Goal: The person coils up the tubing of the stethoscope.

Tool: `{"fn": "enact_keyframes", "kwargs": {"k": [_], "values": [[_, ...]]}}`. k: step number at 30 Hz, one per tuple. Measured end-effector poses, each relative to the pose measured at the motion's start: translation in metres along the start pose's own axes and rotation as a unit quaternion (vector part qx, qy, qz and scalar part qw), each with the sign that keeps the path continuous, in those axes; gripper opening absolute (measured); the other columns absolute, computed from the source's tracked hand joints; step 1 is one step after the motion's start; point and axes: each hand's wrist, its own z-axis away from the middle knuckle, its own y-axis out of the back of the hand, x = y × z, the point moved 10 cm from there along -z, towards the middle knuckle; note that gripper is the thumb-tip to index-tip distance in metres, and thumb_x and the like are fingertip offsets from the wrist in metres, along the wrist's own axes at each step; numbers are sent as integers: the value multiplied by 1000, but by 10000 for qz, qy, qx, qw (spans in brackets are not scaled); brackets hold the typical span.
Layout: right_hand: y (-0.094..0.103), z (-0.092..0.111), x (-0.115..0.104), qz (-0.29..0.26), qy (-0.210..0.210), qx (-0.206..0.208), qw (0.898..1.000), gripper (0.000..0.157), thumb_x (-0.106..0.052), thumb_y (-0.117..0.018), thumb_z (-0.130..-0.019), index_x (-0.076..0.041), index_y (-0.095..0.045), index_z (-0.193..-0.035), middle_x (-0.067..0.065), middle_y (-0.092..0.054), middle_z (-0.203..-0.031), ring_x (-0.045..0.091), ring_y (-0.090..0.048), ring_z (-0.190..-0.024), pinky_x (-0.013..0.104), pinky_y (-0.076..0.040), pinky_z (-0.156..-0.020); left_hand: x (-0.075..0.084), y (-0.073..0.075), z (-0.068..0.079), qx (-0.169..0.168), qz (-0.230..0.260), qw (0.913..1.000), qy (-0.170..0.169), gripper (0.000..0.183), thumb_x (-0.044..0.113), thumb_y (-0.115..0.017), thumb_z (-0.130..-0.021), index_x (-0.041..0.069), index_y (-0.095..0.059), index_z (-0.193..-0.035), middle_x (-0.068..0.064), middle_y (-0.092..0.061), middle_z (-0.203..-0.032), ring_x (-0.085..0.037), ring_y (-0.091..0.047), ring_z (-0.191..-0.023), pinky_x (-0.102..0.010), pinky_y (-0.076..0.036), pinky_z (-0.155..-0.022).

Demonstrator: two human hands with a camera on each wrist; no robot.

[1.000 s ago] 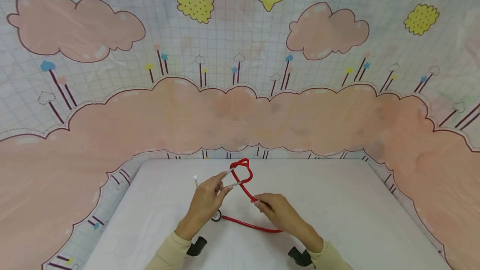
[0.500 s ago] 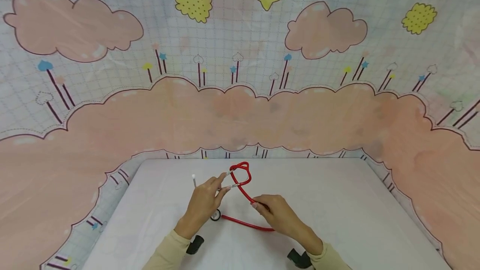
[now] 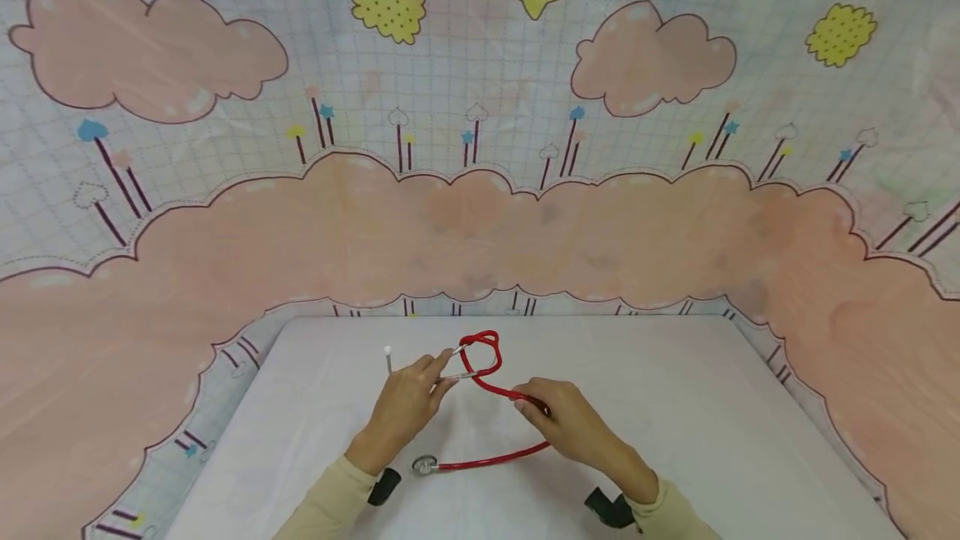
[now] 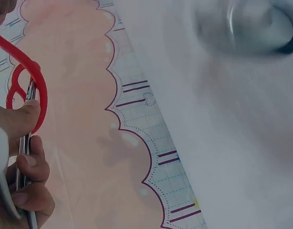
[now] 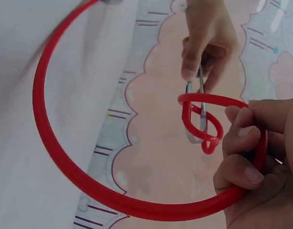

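Note:
A stethoscope with red tubing [image 3: 491, 461] is held in both hands. The left hand [image 3: 405, 407] grips its metal ear tubes [image 3: 456, 377]; one white eartip [image 3: 387, 351] sticks up behind that hand. Beyond the fingers, the tubing is looped around the ear tubes [image 5: 203, 109]. Further along, the right hand [image 3: 566, 423] pinches the tubing, its fingers curled round it in the right wrist view. From there the tubing bends back left to the round metal chest piece [image 3: 424, 464], which looks blurred in the left wrist view. The other eartip is hidden.
A white table [image 3: 712, 407] lies under the hands. Behind and around it hangs a patterned cloth [image 3: 525, 240] with clouds and stars. Black wrist-camera pieces [image 3: 609, 508] sit at both wrists.
The chest piece has swung down and slightly left, out from behind the left hand. The right hand has moved slightly right, and the red loop sits a little lower.

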Motion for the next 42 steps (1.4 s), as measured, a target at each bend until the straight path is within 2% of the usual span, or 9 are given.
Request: {"fn": "enact_keyframes", "kwargs": {"k": [5,10,18,23,29,35,38,42], "values": [[15,-2,-8,301,384,401,9980,18,-20,-64,-96,-8,-73,-105,-10,-56,-75,0,-44,-65,15,-43,-55,8,0,-1,-98,12,9998,-191,43,22,-80,-82,6,-68,-120,-1,-66,-79,-9,-61,-60,-19,-49,-54],[27,-5,-16,548,725,630,9939,21,-26,-62,-96,-9,-73,-104,-8,-59,-75,-1,-44,-65,14,-43,-55,17,1,-2,-241,11,9990,-388,43,24,-79,-83,6,-68,-121,-1,-66,-77,-9,-61,-61,-20,-49,-55],[40,-9,-28,770,1218,873,9857,14,-13,-72,-88,-9,-72,-101,-2,-67,-81,0,-48,-66,13,-46,-56,33,0,-5,-513,-65,9953,-820,44,26,-79,-83,7,-67,-121,0,-65,-78,-8,-60,-61,-19,-50,-57],[42,-10,-30,836,1336,892,9835,13,-17,-71,-89,-10,-71,-101,-3,-67,-81,1,-50,-67,13,-47,-58,41,3,-6,-651,11,9929,-993,42,27,-77,-84,6,-68,-120,-1,-67,-81,-9,-65,-64,-21,-54,-59],[43,-13,-30,937,1332,821,9832,26,-30,-61,-94,-9,-71,-105,-4,-68,-85,3,-55,-70,14,-51,-63,49,2,-4,-851,28,9899,-1134,41,28,-76,-85,8,-68,-120,0,-68,-82,-9,-68,-67,-20,-55,-62],[47,-16,-28,768,1390,816,9839,15,-17,-71,-88,-10,-72,-101,-5,-66,-82,2,-54,-70,14,-51,-62,55,2,-2,-1013,194,9867,-1256,41,29,-76,-85,11,-68,-121,2,-68,-81,-7,-67,-67,-17,-54,-62],[49,-18,-27,691,1473,794,9835,15,-11,-75,-84,-10,-73,-99,-5,-66,-82,3,-54,-71,14,-51,-62,58,2,-1,-1155,249,9844,-1301,41,29,-76,-86,12,-68,-122,1,-70,-83,-7,-67,-68,-17,-54,-63],[49,-20,-26,579,1528,648,9844,17,-11,-77,-83,-10,-74,-100,-5,-67,-85,3,-59,-73,15,-53,-65,64,5,0,-1198,237,9814,-1482,41,30,-76,-86,13,-68,-122,2,-69,-83,-6,-65,-66,-15,-52,-62]]}}
